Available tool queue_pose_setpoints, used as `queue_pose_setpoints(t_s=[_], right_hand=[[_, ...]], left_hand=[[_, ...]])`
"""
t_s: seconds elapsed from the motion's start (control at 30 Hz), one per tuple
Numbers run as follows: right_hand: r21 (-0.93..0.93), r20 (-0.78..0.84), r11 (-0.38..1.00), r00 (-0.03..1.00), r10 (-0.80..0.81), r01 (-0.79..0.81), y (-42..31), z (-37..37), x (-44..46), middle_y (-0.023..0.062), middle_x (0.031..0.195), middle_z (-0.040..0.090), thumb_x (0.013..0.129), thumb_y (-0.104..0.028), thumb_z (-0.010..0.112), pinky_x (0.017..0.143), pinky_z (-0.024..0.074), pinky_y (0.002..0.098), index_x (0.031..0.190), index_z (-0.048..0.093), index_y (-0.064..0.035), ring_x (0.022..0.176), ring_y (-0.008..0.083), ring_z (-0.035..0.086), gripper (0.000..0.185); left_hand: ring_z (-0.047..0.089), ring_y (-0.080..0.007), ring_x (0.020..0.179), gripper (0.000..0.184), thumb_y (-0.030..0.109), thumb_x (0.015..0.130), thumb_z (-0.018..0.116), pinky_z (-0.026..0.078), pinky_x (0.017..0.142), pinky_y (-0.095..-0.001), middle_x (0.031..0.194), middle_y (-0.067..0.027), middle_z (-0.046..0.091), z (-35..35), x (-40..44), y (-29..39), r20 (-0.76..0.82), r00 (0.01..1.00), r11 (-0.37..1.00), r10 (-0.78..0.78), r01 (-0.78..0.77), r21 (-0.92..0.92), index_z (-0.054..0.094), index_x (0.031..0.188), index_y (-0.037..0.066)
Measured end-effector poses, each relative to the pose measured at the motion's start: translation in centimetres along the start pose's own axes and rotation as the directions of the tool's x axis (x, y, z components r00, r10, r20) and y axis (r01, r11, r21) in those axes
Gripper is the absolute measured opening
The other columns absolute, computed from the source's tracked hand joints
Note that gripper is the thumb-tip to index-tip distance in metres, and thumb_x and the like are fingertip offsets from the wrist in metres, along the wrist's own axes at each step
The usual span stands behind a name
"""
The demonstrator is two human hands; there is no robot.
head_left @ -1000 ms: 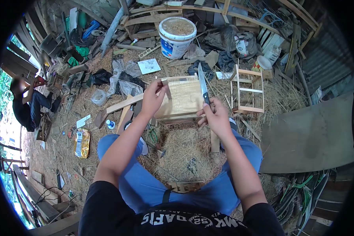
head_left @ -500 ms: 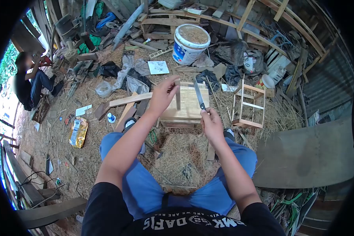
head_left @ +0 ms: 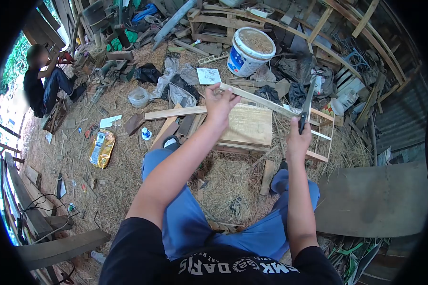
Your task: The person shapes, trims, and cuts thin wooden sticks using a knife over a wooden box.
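Note:
My left hand (head_left: 218,105) pinches one end of a thin pale wooden strip (head_left: 261,100), which slants across to the right. At its other end my right hand (head_left: 298,137) is closed round the black handle of a knife (head_left: 308,102), its blade pointing up and away. The strip's far end meets the knife near the handle; whether my right fingers also grip it is hard to tell. Beneath the strip stands a low wooden box with a flat light top (head_left: 248,124). A small frame of wooden sticks (head_left: 322,137) stands just right of my right hand.
A bucket (head_left: 252,51) stands beyond the box. Wooden pieces (head_left: 176,113) and a small bottle (head_left: 146,133) lie left of it, with a gold packet (head_left: 102,149) farther left. A dark sheet (head_left: 376,202) is at the right. Another person (head_left: 45,85) sits at the far left.
The strip, earlier seen nearly end-on in my left hand, now lies slantwise between both hands. My right hand has moved right with the knife. The view has shifted too.

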State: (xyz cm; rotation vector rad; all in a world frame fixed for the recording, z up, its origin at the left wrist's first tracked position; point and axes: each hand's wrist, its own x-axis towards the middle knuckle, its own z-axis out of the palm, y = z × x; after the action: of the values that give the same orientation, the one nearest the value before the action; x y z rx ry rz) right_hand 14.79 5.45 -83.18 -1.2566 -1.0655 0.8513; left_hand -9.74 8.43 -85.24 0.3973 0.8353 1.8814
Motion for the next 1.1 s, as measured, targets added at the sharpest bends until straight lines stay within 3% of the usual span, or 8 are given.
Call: queue_pose_setpoints(t_s=[0.4,0.53,0.6,0.63,0.67,0.73,0.83,1.1], right_hand=[[0.147,0.044,0.978,0.989,0.143,-0.148,-0.6,-0.4,2.9,-0.0078,0.065,0.044,0.099,-0.019,0.07,0.04,0.0253,0.0233,0.101,0.061,-0.0071,0.044,0.0024,0.035,0.015],[0.032,0.09,0.999,0.996,0.008,-0.011,-1.9,1.0,5.2,-0.0067,0.075,0.057,0.098,-0.015,0.07,0.056,0.0351,0.0225,0.102,0.067,-0.0053,0.062,0.0038,0.045,0.011],[0.03,0.076,1.0,0.997,-0.008,0.006,-2.1,1.4,5.1,-0.0068,0.081,0.061,0.097,-0.014,0.072,0.064,0.0371,0.0222,0.101,0.071,-0.0041,0.071,0.0037,0.047,0.011],[-0.041,0.101,0.999,0.994,-0.031,0.035,-1.9,1.2,4.9,-0.0069,0.081,0.061,0.096,-0.015,0.073,0.064,0.0377,0.0219,0.101,0.071,-0.0035,0.072,0.0033,0.048,0.012],[-0.108,0.129,0.992,0.99,-0.055,0.069,-1.8,1.5,5.2,-0.0071,0.081,0.06,0.095,-0.015,0.074,0.064,0.0384,0.0215,0.1,0.071,-0.003,0.072,0.003,0.048,0.014],[-0.075,0.169,0.996,0.985,-0.043,0.056,-1.5,2.1,5.1,-0.0071,0.081,0.061,0.094,-0.015,0.075,0.064,0.039,0.0212,0.1,0.071,-0.0026,0.072,0.0026,0.049,0.014],[-0.048,0.251,0.999,0.968,0.01,0.002,-1.2,1.8,4.8,-0.0071,0.082,0.061,0.092,-0.012,0.077,0.065,0.0395,0.0195,0.099,0.071,-0.0021,0.072,0.0015,0.05,0.014],[-0.005,0.264,0.998,0.962,0.066,-0.067,-2.7,2.4,5.1,-0.0071,0.082,0.061,0.093,-0.01,0.077,0.065,0.0391,0.0189,0.098,0.069,-0.0035,0.072,0.0015,0.05,0.012]], left_hand=[[0.067,-0.0318,0.102,0.05,-0.008,0.096,0.059,0.064,0.093,-0.0454,0.123,-0.0236,0.052,-2.9,0.0,-3.1,-0.157,0.928,0.939,-0.338,0.344,0.012,0.03,0.134,0.005],[0.063,-0.0345,0.11,0.056,0.008,0.094,0.068,0.058,0.097,-0.047,0.124,-0.0261,0.051,-5.9,-0.2,-6.1,-0.121,0.88,0.842,-0.459,0.474,0.258,0.029,0.134,0.003],[0.059,-0.0408,0.115,0.067,0.023,0.092,0.07,0.05,0.1,-0.0493,0.126,-0.0283,0.051,-3.7,-3.9,-5.8,-0.27,0.962,0.441,-0.035,0.257,0.86,0.026,0.139,0.002],[0.056,-0.0429,0.121,0.066,0.03,0.092,0.069,0.043,0.105,-0.0499,0.128,-0.0287,0.054,-1.9,-5.8,-3.8,-0.21,0.975,0.382,-0.074,0.222,0.897,0.036,0.14,0.001],[0.056,-0.0429,0.121,0.066,0.03,0.092,0.069,0.043,0.105,-0.0499,0.128,-0.0287,0.054,-1.8,-5.7,-4.5,-0.206,0.977,0.385,-0.059,0.213,0.898,0.036,0.14,0.001],[0.056,-0.0371,0.124,0.045,0.027,0.094,0.069,0.043,0.107,-0.044,0.128,-0.0259,0.058,-1.7,-5.5,-5.8,0.357,0.934,0.474,0.005,-0.316,0.822,0.058,0.128,-0.001],[0.059,-0.0351,0.121,0.04,0.02,0.097,0.064,0.045,0.105,-0.0424,0.127,-0.0219,0.062,-0.5,-6.2,-5.6,0.589,0.807,0.432,-0.043,-0.516,0.739,0.058,0.13,-0.002],[0.068,-0.0294,0.099,0.023,0.01,0.099,0.061,0.052,0.09,-0.0384,0.104,-0.0178,0.07,2.8,-4.2,-4.7,0.659,0.744,0.578,-0.111,-0.491,0.652,0.063,0.119,-0.001]])
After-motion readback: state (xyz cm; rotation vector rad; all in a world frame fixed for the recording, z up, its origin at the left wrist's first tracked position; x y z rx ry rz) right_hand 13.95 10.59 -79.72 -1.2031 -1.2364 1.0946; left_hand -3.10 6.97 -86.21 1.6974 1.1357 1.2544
